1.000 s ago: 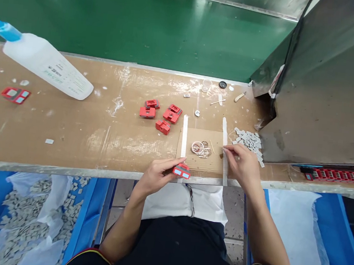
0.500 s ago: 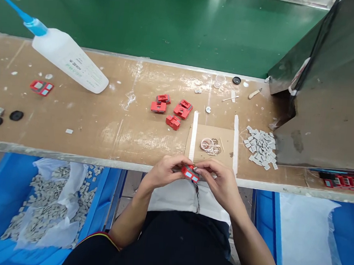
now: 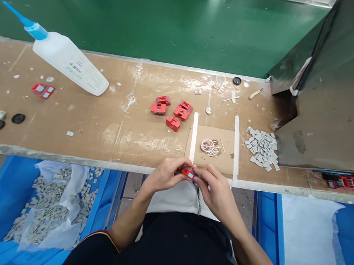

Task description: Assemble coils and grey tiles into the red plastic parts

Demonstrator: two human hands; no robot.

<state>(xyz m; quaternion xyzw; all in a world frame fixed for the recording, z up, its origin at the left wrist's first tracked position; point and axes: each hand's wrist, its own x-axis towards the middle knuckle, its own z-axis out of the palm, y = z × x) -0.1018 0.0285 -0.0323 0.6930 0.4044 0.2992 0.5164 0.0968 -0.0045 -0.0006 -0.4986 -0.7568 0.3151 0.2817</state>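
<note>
A small red toy car body (image 3: 188, 171) with pale window patches is held over the bench's front edge. My left hand (image 3: 166, 174) pinches its left end between thumb and fingers. At its right end, the fingers of my right hand (image 3: 212, 182) are closed on the same piece; whether a small part is also between them is hidden. Just beyond my hands, a small round cup (image 3: 207, 146) sits on a cardboard patch, with thin sticks around it. Several red car pieces (image 3: 173, 123) lie farther back on the bench.
A white glue bottle (image 3: 72, 64) with a blue nozzle lies at the left. Small grey tiles (image 3: 263, 148) are heaped at the right, beside a dark metal box (image 3: 335, 94). Blue bins (image 3: 102, 200) stand below the bench; the left one holds many grey tiles.
My right fingers have shifted over the car body's right end, covering more of it. The car body has turned slightly and moved up a little. The view has shifted slightly.
</note>
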